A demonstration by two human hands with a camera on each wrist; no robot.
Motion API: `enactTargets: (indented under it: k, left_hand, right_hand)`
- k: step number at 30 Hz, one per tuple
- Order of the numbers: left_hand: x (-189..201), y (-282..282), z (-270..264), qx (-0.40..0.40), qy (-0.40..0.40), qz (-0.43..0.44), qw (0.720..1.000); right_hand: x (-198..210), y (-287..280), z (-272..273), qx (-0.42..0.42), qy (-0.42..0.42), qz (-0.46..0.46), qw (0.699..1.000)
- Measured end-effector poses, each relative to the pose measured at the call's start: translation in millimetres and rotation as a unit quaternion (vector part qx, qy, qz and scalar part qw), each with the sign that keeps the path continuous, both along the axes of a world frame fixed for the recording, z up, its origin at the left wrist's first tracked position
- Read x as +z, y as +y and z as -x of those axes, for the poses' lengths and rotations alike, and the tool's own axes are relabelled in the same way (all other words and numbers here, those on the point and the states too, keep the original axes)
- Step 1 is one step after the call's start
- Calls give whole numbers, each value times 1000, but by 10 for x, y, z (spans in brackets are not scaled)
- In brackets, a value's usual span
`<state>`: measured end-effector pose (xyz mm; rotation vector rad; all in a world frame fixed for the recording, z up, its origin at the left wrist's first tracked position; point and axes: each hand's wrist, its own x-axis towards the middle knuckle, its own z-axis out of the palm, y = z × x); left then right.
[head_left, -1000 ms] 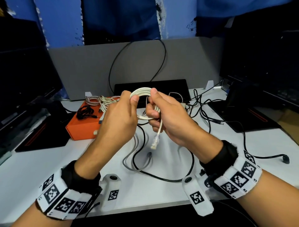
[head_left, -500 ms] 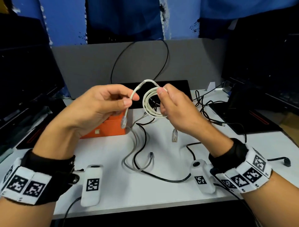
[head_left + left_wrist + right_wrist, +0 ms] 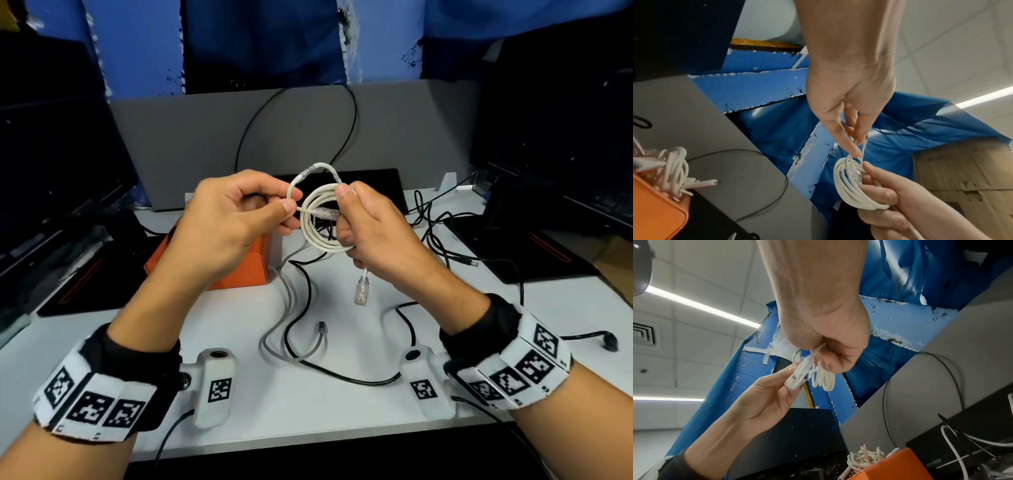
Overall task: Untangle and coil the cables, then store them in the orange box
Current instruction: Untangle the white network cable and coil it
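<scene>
In the head view, a white network cable (image 3: 320, 236) is wound into a small coil held above the desk. My right hand (image 3: 342, 212) grips the coil's right side, and one clear plug (image 3: 361, 291) hangs below it. My left hand (image 3: 291, 205) pinches the cable's other end, which arcs over the coil, and its plug (image 3: 325, 214) lies across the coil's opening. The left wrist view shows my fingers (image 3: 856, 149) pinching the cable just above the coil (image 3: 849, 188). The orange box (image 3: 246, 270) sits behind my left hand with white cables (image 3: 672, 167) in it.
A black cable (image 3: 342, 375) and a grey cable (image 3: 284, 325) lie loose on the white desk (image 3: 308, 411) below my hands. More black cables (image 3: 431, 236) tangle at the right. Dark monitors stand on both sides, with a grey partition (image 3: 171, 144) behind.
My left hand drew the free end away from the coil, then brought it back over the top, so its plug now lies across the coil's opening. The right hand kept hold of the coil.
</scene>
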<state>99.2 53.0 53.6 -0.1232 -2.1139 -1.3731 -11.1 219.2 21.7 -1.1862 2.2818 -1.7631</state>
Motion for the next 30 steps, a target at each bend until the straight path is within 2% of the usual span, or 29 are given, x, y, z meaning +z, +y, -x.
enactTargets:
  k: [2, 5, 7, 9, 11, 14, 15, 17, 18, 20, 24, 28, 30]
  left_hand:
    - [-8, -12, 8, 30, 13, 31, 999]
    - [-53, 5, 30, 54, 38, 91, 994]
    - [-113, 39, 54, 69, 47, 146, 986]
    - [-181, 100, 86, 95, 55, 198, 974]
    - [-230, 158, 107, 132, 84, 214, 964]
    - [-286, 180, 145, 161, 124, 204, 958]
    - [-296, 165, 162, 143, 110, 179, 967]
    - [-275, 162, 164, 46, 53, 93, 993]
    - [-273, 158, 170, -5, 27, 57, 998]
    - [-270, 150, 177, -49, -9, 40, 998]
    - [-292, 132, 188, -49, -72, 65, 994]
    - [-212, 46, 146, -62, -160, 24, 985]
    - [-189, 23, 127, -60, -165, 28, 984]
  right_hand:
    - [25, 12, -20, -16, 14, -15, 1000]
    - [75, 40, -105, -92, 141, -98, 981]
    - [103, 46, -177, -100, 182, -100, 973]
    - [106, 40, -197, -54, 146, -44, 987]
    - [109, 33, -169, -7, 58, 12, 998]
    - [132, 45, -151, 59, -82, 46, 994]
    - [132, 46, -157, 77, -110, 46, 990]
    - [120, 38, -184, 115, -150, 46, 981]
    - [112, 26, -198, 134, -163, 50, 976]
    - [115, 19, -218, 161, -177, 51, 970]
    - [179, 63, -128, 131, -174, 48, 975]
    - [172, 51, -67, 80, -177, 64, 979]
    - [114, 2, -96, 82, -179, 59, 979]
